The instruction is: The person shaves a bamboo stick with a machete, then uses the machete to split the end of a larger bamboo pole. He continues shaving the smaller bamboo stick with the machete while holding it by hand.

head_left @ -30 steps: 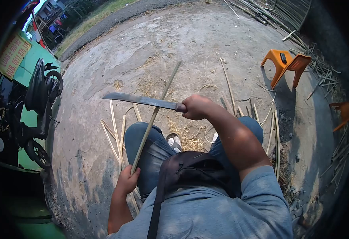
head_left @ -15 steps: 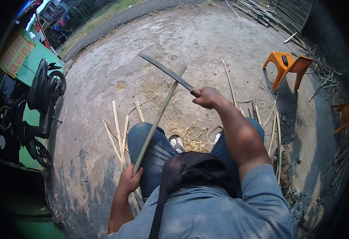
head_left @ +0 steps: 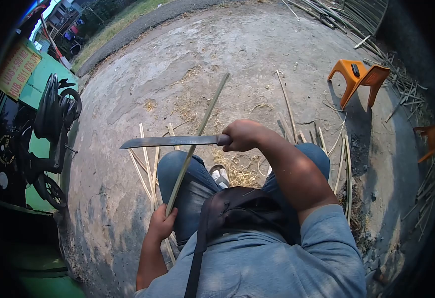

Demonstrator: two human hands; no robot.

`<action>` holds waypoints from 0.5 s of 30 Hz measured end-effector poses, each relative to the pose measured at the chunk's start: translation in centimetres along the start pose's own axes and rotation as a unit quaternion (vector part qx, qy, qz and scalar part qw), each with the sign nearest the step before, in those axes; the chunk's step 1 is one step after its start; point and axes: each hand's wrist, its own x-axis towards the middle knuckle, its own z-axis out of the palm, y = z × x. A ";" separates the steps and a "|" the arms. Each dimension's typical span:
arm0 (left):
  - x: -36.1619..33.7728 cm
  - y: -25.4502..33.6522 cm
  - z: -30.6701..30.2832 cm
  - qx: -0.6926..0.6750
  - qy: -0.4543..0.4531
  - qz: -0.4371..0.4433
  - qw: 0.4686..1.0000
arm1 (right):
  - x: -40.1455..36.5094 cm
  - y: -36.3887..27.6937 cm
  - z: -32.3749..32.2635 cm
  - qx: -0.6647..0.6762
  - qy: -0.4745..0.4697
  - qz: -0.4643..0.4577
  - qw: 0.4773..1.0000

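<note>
My right hand [head_left: 243,135] is closed round the handle of a long-bladed machete [head_left: 170,141]. Its dark blade points left, lying nearly level across the view, and crosses over a long bamboo strip [head_left: 210,109]. The lower end of that strip is in my left hand [head_left: 163,222], fingers wrapped round it beside my left thigh. From there the strip slants up and away over my left knee, its far end above the concrete. Edge and strip meet in this view a little beyond the knee.
Split bamboo strips [head_left: 146,149] lie left of my knee, more [head_left: 347,174] to the right. Shavings [head_left: 242,177] cover the ground between my feet. An orange plastic chair [head_left: 349,74] with a small black object stands at right. A motorbike [head_left: 53,124] is parked at left. Bamboo poles [head_left: 322,17] lie far right.
My right hand has come down and nearer to me, left a little. The machete has swung from an up-left slant to nearly level. My left hand stays in place with the strip.
</note>
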 end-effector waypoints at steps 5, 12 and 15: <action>0.0 0.4 -0.4 -0.009 -0.023 -0.020 0.999 | 1.2 4.9 -0.4 0.068 0.052 0.104 0.991; 0.3 -0.8 0.0 -0.013 -0.018 -0.015 1.000 | 0.9 3.6 -0.4 0.061 0.059 0.103 0.991; 0.2 -0.5 0.0 -0.019 -0.017 -0.026 0.999 | 0.1 0.9 0.2 0.027 0.032 0.058 0.997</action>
